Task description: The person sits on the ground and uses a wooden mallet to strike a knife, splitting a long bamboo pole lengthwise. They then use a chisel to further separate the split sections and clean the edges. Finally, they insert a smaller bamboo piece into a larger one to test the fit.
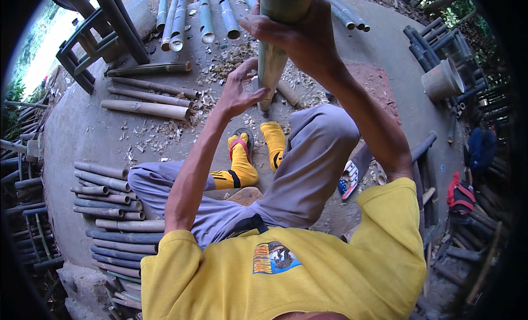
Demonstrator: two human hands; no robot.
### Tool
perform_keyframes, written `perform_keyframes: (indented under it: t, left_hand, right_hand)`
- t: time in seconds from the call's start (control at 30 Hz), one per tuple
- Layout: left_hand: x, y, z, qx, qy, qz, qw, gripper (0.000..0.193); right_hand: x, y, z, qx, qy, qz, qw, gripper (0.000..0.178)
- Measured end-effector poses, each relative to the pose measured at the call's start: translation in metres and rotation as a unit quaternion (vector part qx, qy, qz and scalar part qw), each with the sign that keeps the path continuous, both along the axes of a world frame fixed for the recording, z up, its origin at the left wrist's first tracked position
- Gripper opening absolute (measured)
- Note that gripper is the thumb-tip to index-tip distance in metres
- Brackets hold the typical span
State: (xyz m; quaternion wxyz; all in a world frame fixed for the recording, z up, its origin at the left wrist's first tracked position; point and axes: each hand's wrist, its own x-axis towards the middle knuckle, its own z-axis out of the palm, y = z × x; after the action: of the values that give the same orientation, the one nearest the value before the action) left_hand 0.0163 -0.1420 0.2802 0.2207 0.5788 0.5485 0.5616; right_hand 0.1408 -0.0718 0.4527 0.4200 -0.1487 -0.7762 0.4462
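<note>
I sit on a concrete floor with a thick green bamboo pole (273, 60) standing nearly upright in front of me, its lower end near my feet in yellow socks (241, 165). My right hand (300, 29) is wrapped around the pole high up. My left hand (241, 90) touches the pole lower down, fingers spread against its side. The top of the pole runs out of the picture.
Cut bamboo lengths (146, 108) lie to the left, more poles (204, 17) at the top, and a stack (107, 196) by my left knee. Wood chips litter the floor. A dark bamboo chair (96, 36) stands upper left, a grey bucket (443, 80) upper right.
</note>
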Motion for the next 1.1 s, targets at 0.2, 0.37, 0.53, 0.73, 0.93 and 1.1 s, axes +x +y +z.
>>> perform_keyframes:
  t: [0.2,0.37,0.53,0.73,0.93,1.1]
  left_hand:
    - [0.016,0.016,0.04,0.011,-0.056,-0.04,0.998,0.053]
    - [0.039,0.042,0.027,0.112,-0.081,0.042,0.99,0.048]
    - [0.056,0.044,0.024,0.179,-0.083,0.086,0.977,0.04]
    - [0.068,0.044,0.026,0.227,-0.088,0.145,0.959,0.022]
    - [0.067,0.041,0.019,0.205,-0.092,0.21,0.951,0.02]
    - [0.039,0.052,0.013,0.164,-0.097,0.031,0.981,0.028]
  right_hand:
    - [0.0,0.012,-0.007,0.019,0.046,0.088,0.995,0.026]
    - [0.011,0.03,-0.028,0.009,0.075,0.115,0.991,0.016]
    - [0.028,0.028,-0.025,0.023,0.069,0.17,0.983,0.044]
    - [0.022,0.031,-0.005,-0.006,0.061,0.344,0.937,0.035]
    - [-0.001,0.049,-0.012,-0.043,0.034,0.457,0.888,0.034]
    - [0.002,0.033,-0.017,-0.032,0.109,0.249,0.962,0.039]
